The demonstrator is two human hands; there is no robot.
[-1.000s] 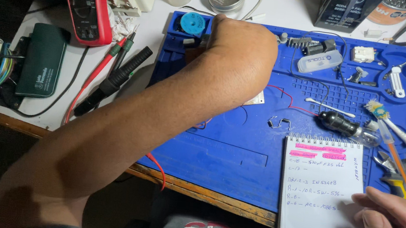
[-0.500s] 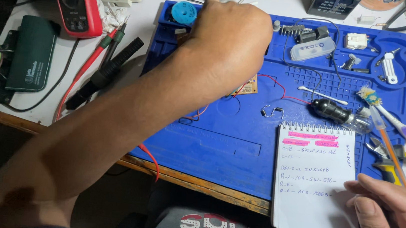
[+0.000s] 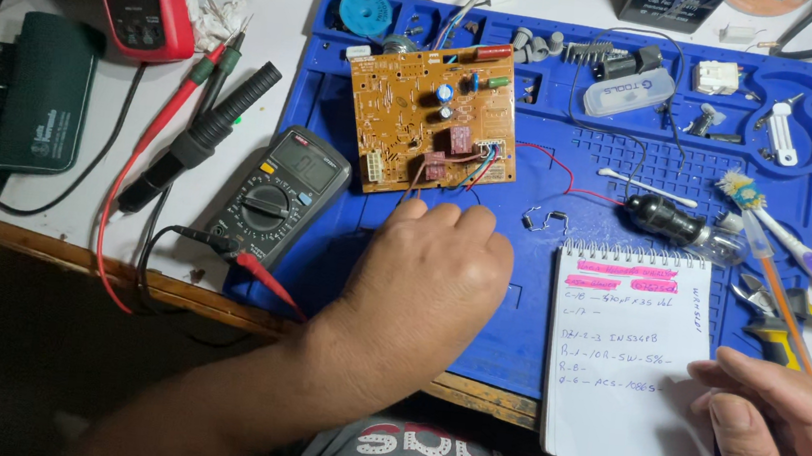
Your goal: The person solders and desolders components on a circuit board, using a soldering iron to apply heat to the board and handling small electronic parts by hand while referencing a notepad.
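Fingers [image 3: 447, 217] just below circuit board [image 3: 432, 120], bare mat [image 3: 557, 324] beside

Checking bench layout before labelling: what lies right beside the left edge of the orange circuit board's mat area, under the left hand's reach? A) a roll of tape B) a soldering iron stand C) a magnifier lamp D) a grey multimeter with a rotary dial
D: the grey multimeter with a rotary dial lies at the blue mat's left edge, just left of the left hand and below-left of the orange circuit board.
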